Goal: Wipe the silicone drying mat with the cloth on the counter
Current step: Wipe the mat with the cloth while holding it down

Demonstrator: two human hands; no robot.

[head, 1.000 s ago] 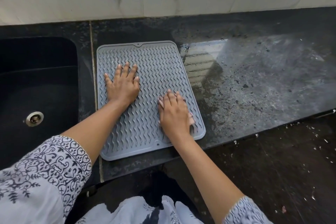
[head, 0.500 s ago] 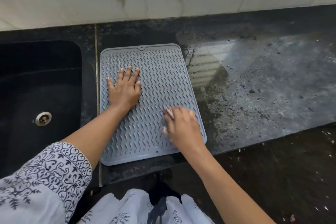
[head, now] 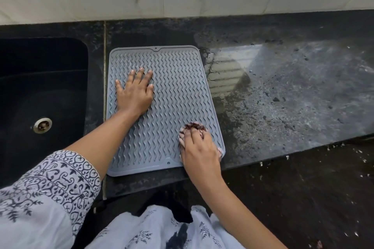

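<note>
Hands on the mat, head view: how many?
2. The left hand lies flat on the upper left of the mat. The right hand holds the cloth against the mat's near right corner. None hidden.

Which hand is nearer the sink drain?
Left. The left hand lies flat on the mat toward the drain; right hand grips the cloth at the mat's opposite edge.
</note>
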